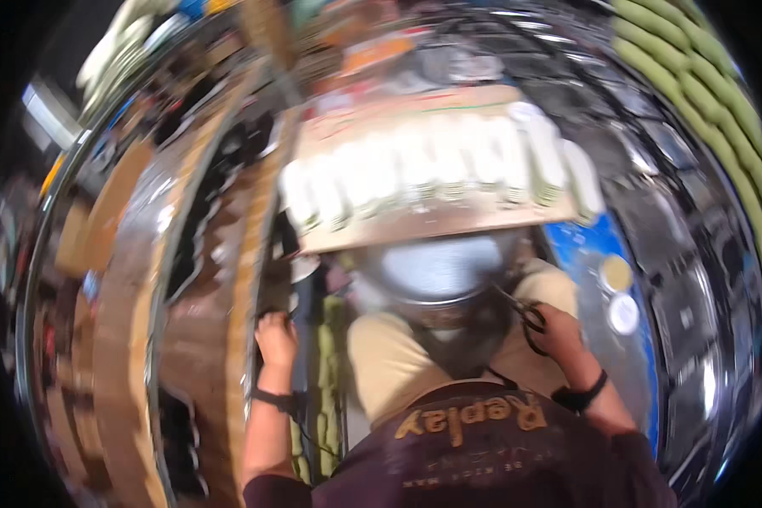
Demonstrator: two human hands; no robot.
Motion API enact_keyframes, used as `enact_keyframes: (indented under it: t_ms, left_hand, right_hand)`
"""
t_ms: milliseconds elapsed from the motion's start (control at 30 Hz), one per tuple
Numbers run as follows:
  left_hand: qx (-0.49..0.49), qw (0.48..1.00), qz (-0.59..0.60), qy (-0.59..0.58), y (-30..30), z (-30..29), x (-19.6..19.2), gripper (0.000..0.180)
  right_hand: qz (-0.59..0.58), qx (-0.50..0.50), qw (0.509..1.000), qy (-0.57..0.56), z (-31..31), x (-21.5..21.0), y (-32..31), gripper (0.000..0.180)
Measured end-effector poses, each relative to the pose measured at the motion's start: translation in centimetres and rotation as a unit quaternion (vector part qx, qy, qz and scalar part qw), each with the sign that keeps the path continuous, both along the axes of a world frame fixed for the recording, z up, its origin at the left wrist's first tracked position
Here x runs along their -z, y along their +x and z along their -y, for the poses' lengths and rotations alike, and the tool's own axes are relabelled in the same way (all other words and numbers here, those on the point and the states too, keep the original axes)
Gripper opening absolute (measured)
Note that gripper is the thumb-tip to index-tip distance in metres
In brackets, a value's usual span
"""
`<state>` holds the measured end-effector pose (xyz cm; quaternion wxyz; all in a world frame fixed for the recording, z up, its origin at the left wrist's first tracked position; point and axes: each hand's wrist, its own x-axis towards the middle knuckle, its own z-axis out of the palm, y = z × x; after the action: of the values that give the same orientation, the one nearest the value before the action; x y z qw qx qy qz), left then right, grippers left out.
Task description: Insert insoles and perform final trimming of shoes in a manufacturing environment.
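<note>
My right hand (560, 332) is closed round the black handles of a pair of scissors (529, 320), whose blades point up and left, above my right thigh. On the left, my left hand (277, 339) is curled closed beside the edge of a long shelf. Whatever is in its fingers, if anything, is hidden. Ahead of my knees lies a tan board (381, 233) with a row of white, sock-like pieces (423, 157) with greenish ends. Motion blurs them. Beneath the board's near edge, between my knees, sits a round, shiny metal surface (440, 267).
Long wooden shelves with metal edges (152, 339) run along my left. At right, a blue strip (597, 241) carries a yellowish round lid (615, 273) and a white one (624, 313). Beyond are dark, plastic-wrapped packs (686, 322) and green padded rolls (694, 76). More green rolls (328, 381) lie by my left leg.
</note>
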<state>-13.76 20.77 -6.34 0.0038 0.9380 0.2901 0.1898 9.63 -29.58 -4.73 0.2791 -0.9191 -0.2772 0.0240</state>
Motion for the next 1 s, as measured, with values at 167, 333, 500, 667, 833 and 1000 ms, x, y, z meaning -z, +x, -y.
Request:
enact_keyframes:
  t_ms: [167, 333, 500, 667, 833, 1000]
  left_hand:
    - [0.215, 0.975, -0.023, -0.05, 11.7, 11.5, 6.4, 0.035]
    - [0.328, 0.939, -0.09, -0.06, 15.9, 19.3, 9.5, 0.05]
    - [0.265, 0.956, -0.122, 0.032, 16.5, 20.2, 13.6, 0.049]
    - [0.279, 0.954, -0.098, 0.051, 16.7, 21.1, 13.7, 0.047]
    - [0.275, 0.95, -0.139, 0.05, 17.0, 19.6, 14.7, 0.063]
    - [0.237, 0.956, -0.163, 0.057, 16.7, 18.9, 14.3, 0.059]
  right_hand:
    - [0.018, 0.154, 0.987, -0.037, 7.8, 0.0, 1.6, 0.017]
    - [0.079, 0.365, 0.923, -0.091, 22.8, 1.2, 0.9, 0.017]
    - [0.046, 0.583, 0.789, -0.186, 40.0, 1.2, -5.6, 0.031]
    - [0.01, 0.756, 0.614, -0.228, 56.1, 2.8, -18.5, 0.028]
    - [-0.085, 0.832, 0.49, -0.246, 64.2, 2.1, -30.1, 0.03]
    - [-0.132, 0.79, 0.541, -0.257, 63.5, 2.3, -32.8, 0.036]
